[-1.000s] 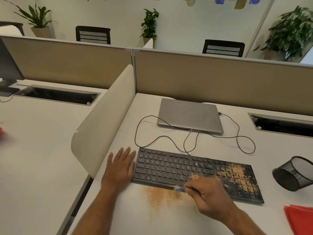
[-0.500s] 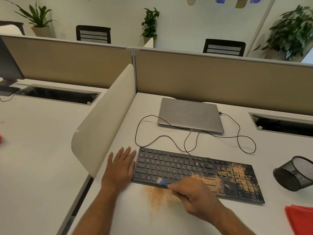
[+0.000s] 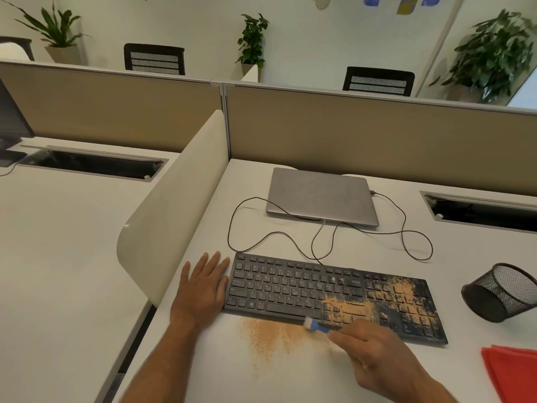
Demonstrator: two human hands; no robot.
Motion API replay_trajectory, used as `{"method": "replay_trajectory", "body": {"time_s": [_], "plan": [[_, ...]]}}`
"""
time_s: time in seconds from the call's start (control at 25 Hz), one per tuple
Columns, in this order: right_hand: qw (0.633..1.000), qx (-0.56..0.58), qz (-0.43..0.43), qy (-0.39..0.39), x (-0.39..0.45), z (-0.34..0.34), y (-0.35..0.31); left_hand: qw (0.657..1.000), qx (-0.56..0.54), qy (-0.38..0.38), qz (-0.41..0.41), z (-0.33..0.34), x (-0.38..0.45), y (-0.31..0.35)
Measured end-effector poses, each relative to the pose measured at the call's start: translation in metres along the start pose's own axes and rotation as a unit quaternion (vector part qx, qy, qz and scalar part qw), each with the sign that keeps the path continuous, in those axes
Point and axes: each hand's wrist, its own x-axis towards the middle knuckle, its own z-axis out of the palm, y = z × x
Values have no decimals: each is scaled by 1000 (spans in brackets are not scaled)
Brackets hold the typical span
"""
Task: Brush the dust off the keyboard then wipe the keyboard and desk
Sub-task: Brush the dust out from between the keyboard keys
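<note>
A: Keyboard, where was it?
B: Black, lying flat on the white tabletop, its short end touching the fingers of the left hand. That hand lay flat, palm down, fingers straight, gripping nothing.

A: And the right hand?
B: It was curled round the blue handle of a small brush. The white bristles stuck out past its fingertips and sat at the near edge of the keyboard, below the space bar.

A: Where was the dust?
B: Orange-brown, spread over the keys just beyond the right hand and out to its right, over the number pad. A second patch lay on the tabletop between the two hands, just this side of the keyboard.

A: Anything else near the hands?
B: A black mesh cup lay on its side well to the right of the right hand, apart from the keyboard's end. Below it, a red cloth sat at the frame's edge. Beyond the keyboard lay a closed grey laptop, with a thin dark cable looping over the tabletop between them.
</note>
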Motion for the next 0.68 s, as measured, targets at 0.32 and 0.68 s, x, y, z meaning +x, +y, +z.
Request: {"method": "replay_trajectory", "body": {"time_s": [0.32, 0.68], "plan": [[990, 65, 86, 85, -15, 0, -2, 1000, -7, 5, 3, 0, 0, 0], [998, 45, 4, 51, 28, 26, -28, 1000, -9, 9, 1, 1, 0, 0]]}}
